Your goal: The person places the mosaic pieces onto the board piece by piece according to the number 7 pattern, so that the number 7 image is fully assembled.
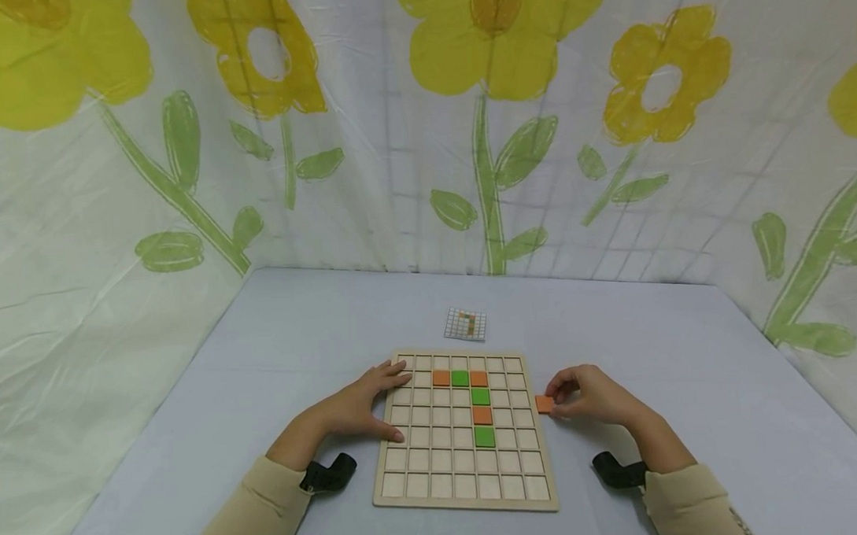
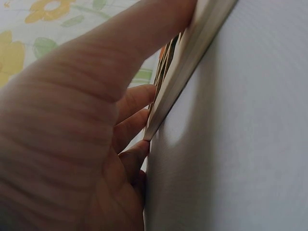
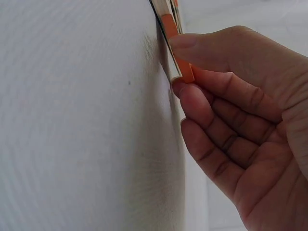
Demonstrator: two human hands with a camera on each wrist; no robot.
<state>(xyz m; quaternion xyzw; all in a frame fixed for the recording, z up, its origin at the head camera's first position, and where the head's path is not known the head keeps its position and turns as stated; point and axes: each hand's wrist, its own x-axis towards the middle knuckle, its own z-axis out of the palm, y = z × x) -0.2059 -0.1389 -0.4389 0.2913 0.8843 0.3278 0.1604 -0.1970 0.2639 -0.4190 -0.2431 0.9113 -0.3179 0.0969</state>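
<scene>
A square wooden grid board (image 1: pixel 465 505) lies flat on the table. In its far row sits a green tile (image 1: pixel 460 378) between two orange tiles. Below the right one, a column runs toward me: green, an orange tile (image 1: pixel 482 415), then green. My left hand (image 1: pixel 362 404) rests along the board's left edge, thumb and fingers spread apart on the rim, as the left wrist view also shows. Just off the board's right edge, my right hand (image 1: pixel 592 396) pinches another orange tile (image 3: pixel 184 67) between thumb and fingertips.
Behind the board lies a small printed card (image 1: pixel 465 324) with a coloured grid pattern. A pale cloth covers the table (image 1: pixel 317 311). Beyond it hangs a white curtain (image 1: pixel 383 175) with painted yellow flowers. Each wrist wears a black camera mount (image 1: pixel 331 473).
</scene>
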